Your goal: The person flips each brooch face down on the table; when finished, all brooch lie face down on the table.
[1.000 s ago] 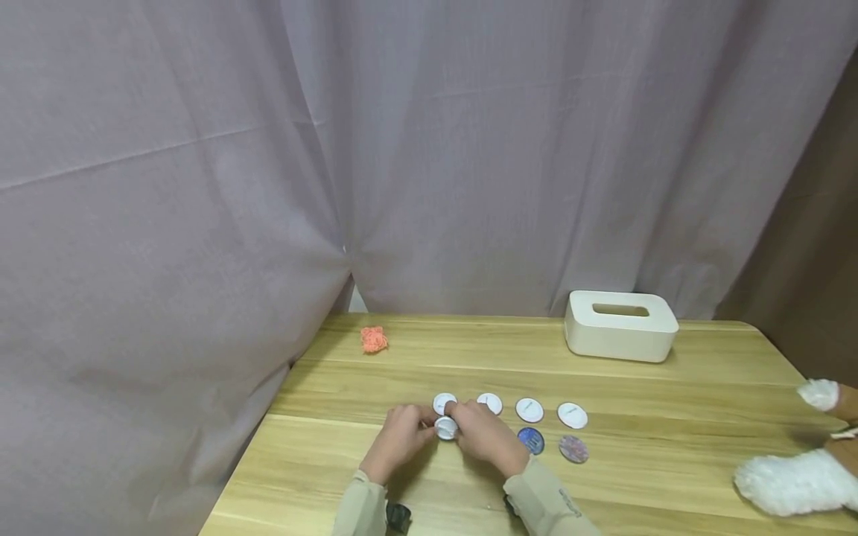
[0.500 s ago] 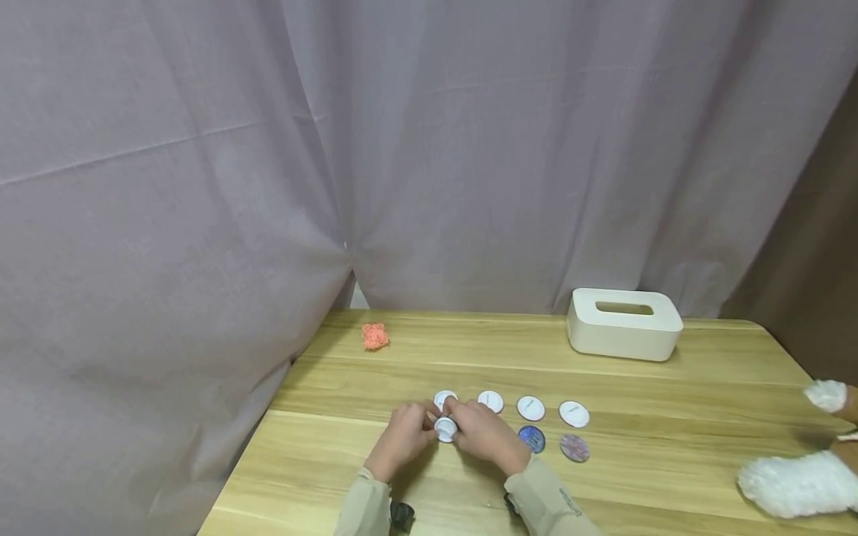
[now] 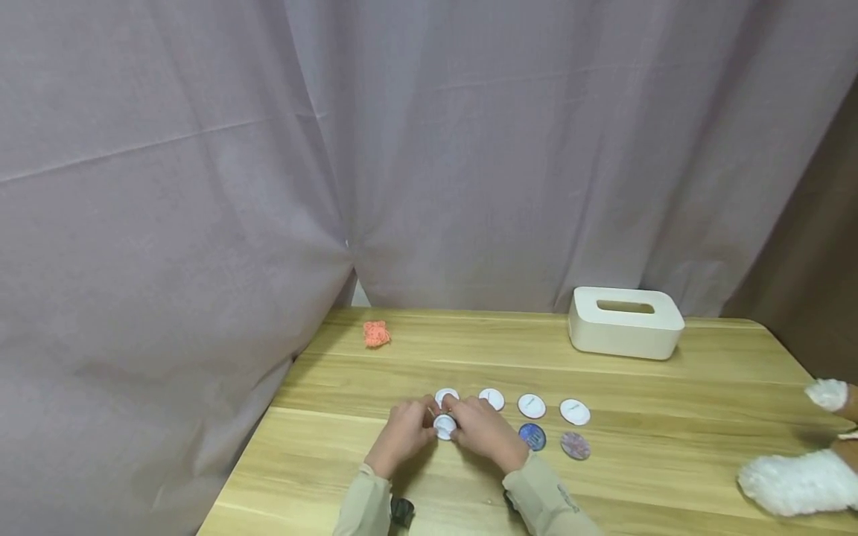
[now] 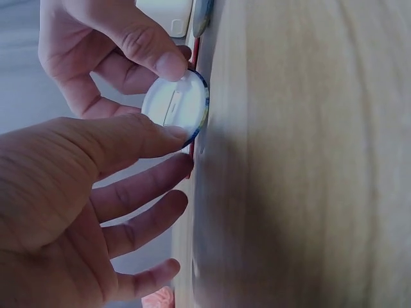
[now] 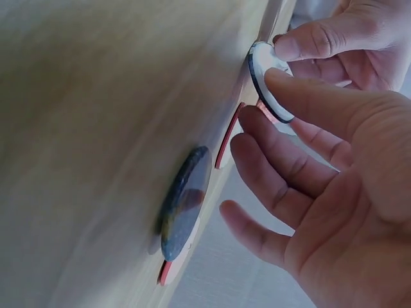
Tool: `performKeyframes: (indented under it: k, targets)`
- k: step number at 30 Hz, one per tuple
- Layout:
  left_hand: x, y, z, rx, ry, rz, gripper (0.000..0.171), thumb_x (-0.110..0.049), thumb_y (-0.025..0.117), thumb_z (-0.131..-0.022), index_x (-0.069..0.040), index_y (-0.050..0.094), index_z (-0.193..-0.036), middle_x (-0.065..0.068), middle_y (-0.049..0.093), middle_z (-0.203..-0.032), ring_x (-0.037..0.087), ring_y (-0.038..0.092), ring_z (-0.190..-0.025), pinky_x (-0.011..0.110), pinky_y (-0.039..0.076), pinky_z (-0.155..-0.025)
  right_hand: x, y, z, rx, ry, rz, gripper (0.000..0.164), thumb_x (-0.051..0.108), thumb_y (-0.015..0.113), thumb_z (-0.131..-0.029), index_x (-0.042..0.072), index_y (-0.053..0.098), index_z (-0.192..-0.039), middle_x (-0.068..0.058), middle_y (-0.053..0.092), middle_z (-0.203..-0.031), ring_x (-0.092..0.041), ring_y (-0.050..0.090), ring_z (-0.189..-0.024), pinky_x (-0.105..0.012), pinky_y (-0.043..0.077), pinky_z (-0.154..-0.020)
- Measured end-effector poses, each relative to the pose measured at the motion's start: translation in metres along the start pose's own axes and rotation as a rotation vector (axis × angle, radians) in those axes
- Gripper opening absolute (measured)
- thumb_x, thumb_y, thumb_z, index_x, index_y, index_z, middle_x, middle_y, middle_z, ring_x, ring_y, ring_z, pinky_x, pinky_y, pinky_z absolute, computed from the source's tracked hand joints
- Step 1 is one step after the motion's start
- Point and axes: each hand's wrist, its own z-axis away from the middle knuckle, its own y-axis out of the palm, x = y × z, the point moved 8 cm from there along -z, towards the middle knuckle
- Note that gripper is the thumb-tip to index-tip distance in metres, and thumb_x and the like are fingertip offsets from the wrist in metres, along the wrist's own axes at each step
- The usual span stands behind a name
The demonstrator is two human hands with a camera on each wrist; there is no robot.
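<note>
A round pin badge (image 3: 445, 426) is held up on edge just above the table, its white back and pin bar (image 4: 172, 108) turned toward me. My left hand (image 3: 404, 433) pinches its left edge, thumb on the white back. From the other side, my right hand (image 3: 484, 432) pinches the same badge, thumb also on the back. The remaining fingers of both hands are spread loosely behind it. In the right wrist view the dark rim of the badge (image 5: 262, 80) shows; its printed front is mostly hidden.
Behind the hands lies a row of white-backed badges (image 3: 532, 406). A blue badge (image 3: 532, 437) and a pinkish patterned badge (image 3: 575, 445) lie face up to the right. Farther off are an orange yarn bundle (image 3: 376, 334), a cream tissue box (image 3: 626, 322) and a white fluffy object (image 3: 798, 484).
The badge has tilted slightly between the fingers, its white back facing me more squarely. Both hands keep their grip and nearly the same place.
</note>
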Motion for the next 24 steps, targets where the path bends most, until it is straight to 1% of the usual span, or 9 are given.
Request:
performKeyframes:
  k: [2, 4, 8, 11, 15, 19, 24]
  targets:
    - [0.0, 0.001, -0.001, -0.003, 0.007, -0.02, 0.02, -0.004, 0.079, -0.079, -0.011, 0.069, -0.094, -0.007, 0.065, -0.073, 0.009, 0.056, -0.068, 0.032, 0.045, -0.066, -0.001, 0.0, 0.0, -0.007, 0.003, 0.011, 0.027, 0.004, 0.08, -0.075, 0.012, 0.055, -0.082, 0.004, 0.053, -0.066, -0.015, 0.047, -0.057, -0.031, 0.04, -0.052]
    - [0.0, 0.002, -0.001, -0.003, 0.01, -0.033, 0.018, -0.004, 0.079, -0.078, -0.012, 0.07, -0.091, -0.007, 0.063, -0.075, 0.009, 0.053, -0.071, 0.035, 0.043, -0.07, -0.001, 0.001, 0.0, -0.007, 0.009, 0.015, 0.026, 0.004, 0.08, -0.075, 0.012, 0.056, -0.081, 0.004, 0.053, -0.067, -0.015, 0.047, -0.057, -0.031, 0.039, -0.051]
    - [-0.002, 0.004, 0.0, 0.015, -0.002, -0.034, 0.017, -0.002, 0.078, -0.078, -0.012, 0.074, -0.091, -0.003, 0.063, -0.083, 0.017, 0.057, -0.083, 0.044, 0.04, -0.076, -0.001, 0.004, -0.001, 0.006, 0.02, 0.026, 0.024, 0.001, 0.079, -0.074, 0.011, 0.058, -0.078, 0.002, 0.055, -0.067, -0.016, 0.049, -0.057, -0.033, 0.039, -0.051]
    - [-0.002, 0.006, 0.0, 0.037, -0.018, -0.037, 0.016, -0.003, 0.078, -0.079, -0.011, 0.075, -0.093, 0.001, 0.065, -0.09, 0.025, 0.057, -0.092, 0.046, 0.038, -0.079, -0.002, 0.007, -0.002, 0.042, 0.041, 0.034, 0.023, -0.001, 0.078, -0.073, 0.011, 0.059, -0.077, 0.001, 0.055, -0.068, -0.015, 0.05, -0.059, -0.033, 0.04, -0.052]
    - [-0.001, 0.007, 0.002, 0.049, -0.03, -0.052, 0.012, -0.005, 0.076, -0.08, -0.009, 0.075, -0.091, 0.003, 0.062, -0.092, 0.024, 0.053, -0.091, 0.043, 0.036, -0.078, 0.0, 0.011, -0.002, 0.084, 0.059, 0.05, 0.021, -0.004, 0.077, -0.073, 0.01, 0.062, -0.079, 0.0, 0.056, -0.069, -0.017, 0.053, -0.061, -0.034, 0.042, -0.055]
    - [-0.001, 0.006, 0.002, 0.044, -0.035, -0.055, 0.011, -0.004, 0.076, -0.081, -0.007, 0.074, -0.091, 0.004, 0.063, -0.095, 0.025, 0.053, -0.092, 0.045, 0.036, -0.077, 0.001, 0.013, -0.002, 0.087, 0.061, 0.076, 0.019, -0.004, 0.076, -0.073, 0.009, 0.065, -0.081, -0.003, 0.057, -0.072, -0.023, 0.057, -0.065, -0.038, 0.043, -0.059]
    - [0.001, 0.007, 0.003, 0.045, -0.049, -0.072, 0.011, -0.004, 0.074, -0.082, -0.006, 0.075, -0.093, 0.005, 0.064, -0.099, 0.026, 0.054, -0.095, 0.048, 0.036, -0.078, 0.001, 0.016, -0.002, 0.093, 0.068, 0.085, 0.019, -0.005, 0.076, -0.074, 0.01, 0.065, -0.08, -0.003, 0.057, -0.073, -0.026, 0.058, -0.069, -0.041, 0.041, -0.061]
